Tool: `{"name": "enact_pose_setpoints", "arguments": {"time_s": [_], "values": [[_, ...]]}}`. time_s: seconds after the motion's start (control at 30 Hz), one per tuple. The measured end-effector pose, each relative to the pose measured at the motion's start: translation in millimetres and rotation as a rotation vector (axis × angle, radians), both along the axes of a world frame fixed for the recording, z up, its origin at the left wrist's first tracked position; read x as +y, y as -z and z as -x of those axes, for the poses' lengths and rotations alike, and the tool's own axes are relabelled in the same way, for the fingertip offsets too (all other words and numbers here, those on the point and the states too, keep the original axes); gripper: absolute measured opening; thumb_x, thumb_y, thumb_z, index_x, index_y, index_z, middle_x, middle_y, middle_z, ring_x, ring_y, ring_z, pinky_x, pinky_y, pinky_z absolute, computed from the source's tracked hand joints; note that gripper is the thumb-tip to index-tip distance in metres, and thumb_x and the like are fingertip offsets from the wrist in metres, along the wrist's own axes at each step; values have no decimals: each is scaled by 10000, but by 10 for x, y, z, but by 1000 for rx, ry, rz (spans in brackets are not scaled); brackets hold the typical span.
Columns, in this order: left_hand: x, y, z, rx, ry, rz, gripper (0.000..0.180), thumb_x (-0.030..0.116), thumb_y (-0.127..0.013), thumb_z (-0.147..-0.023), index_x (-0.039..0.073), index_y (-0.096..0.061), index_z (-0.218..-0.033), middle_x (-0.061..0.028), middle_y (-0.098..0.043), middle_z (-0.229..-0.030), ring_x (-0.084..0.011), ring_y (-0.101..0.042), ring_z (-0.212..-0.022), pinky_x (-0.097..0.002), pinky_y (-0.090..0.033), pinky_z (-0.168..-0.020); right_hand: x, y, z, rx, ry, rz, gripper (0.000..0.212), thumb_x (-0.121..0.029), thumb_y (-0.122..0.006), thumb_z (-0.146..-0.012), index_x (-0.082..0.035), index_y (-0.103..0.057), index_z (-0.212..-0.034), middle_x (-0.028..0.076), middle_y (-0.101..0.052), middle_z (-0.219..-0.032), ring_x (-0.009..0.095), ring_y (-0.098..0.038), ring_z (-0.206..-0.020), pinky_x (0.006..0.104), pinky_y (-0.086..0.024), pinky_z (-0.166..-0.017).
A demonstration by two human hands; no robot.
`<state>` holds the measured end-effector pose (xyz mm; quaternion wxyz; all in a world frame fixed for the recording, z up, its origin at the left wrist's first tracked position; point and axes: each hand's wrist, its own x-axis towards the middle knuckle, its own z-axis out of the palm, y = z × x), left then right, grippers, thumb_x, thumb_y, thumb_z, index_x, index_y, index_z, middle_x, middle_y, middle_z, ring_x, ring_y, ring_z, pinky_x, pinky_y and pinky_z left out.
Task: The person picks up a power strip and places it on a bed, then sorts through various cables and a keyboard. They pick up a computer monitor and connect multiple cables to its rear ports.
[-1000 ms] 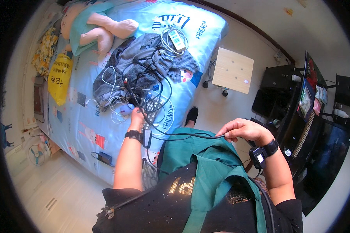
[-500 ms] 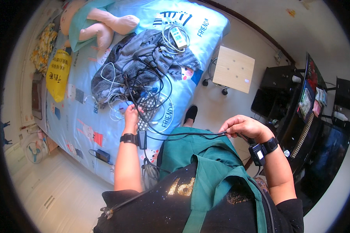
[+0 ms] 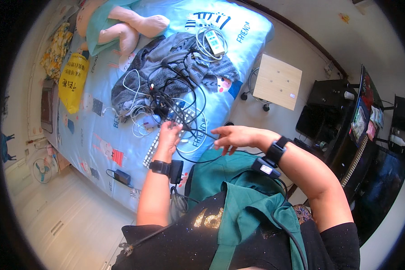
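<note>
A tangle of black cables (image 3: 173, 90) lies on the bed, partly on a grey patterned garment (image 3: 144, 67). My left hand (image 3: 168, 138) is closed at the tangle's near edge, gripping a black cable; its fingertips are partly lost among the strands. To its right, above my green apron, my right hand (image 3: 238, 136) has its fingers loosely around the same stretch of black cable, the lower fingers hanging down. A slack black loop dips below the two hands. Beside my left hand lie a white dotted strip (image 3: 152, 150), a pale round plug-like piece (image 3: 151, 120) and thin white cords (image 3: 132, 96).
On the bed (image 3: 99, 144) are a white power strip (image 3: 214, 43) with a coiled cord, a black adapter (image 3: 121, 177), a yellow bag (image 3: 73, 83) and a plush toy (image 3: 126, 27). A wheeled wooden-topped stool (image 3: 278, 81) stands right, before a dark desk (image 3: 324, 112).
My right hand has moved left, toward my left hand, and the cable between them has gone from stretched to slack. The view has shifted slightly.
</note>
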<state>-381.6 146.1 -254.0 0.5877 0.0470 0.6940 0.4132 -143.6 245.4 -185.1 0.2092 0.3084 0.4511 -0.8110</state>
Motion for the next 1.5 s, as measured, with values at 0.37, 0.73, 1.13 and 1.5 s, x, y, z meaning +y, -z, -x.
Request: {"name": "enact_pose_setpoints", "arguments": {"time_s": [0.37, 0.73, 1.13, 1.5], "values": [[-313, -270, 451, 136, 49, -43, 201, 161, -431, -873, 19, -482, -1006, -121, -616, -681, -61, -365, -347, -198, -275, -323, 318, 306, -41, -213, 544, 142, 250, -175, -449, -857, -56, -558, -1048, -43, -342, -570, 60, -286, -464, 197, -220, -396], [-647, 346, 1316, -421, -283, 166, 105, 97, -402, -871, 18, -468, -850, -29, -469, -604, -101, -346, -376, -242, -280, -378, 416, 89, -50, -17, 124, -289, 258, -86, -479, -843, -66, -580, -1080, -34, -488, -647, 53, -407, -579, 176, -349, -529], [-445, 462, 643, 952, 551, -156, 255, 132, -408, -848, 68, -566, -1037, -85, -600, -660, -103, -551, -504, -265, -421, -518, 288, 340, -111, -169, 883, 256, 194, -97, -414, -875, -13, -520, -1014, -21, -503, -686, 36, -381, -494, 159, -320, -449], [-255, 407, 752, -165, -112, 258, 220, 92, -406, -859, 0, -484, -1042, -130, -580, -743, -78, -438, -454, -184, -315, -390, 202, 443, -104, -94, 370, 9, 204, -51, -493, -821, -14, -583, -1001, -3, -556, -715, 49, -425, -585, 162, -340, -533]]}}
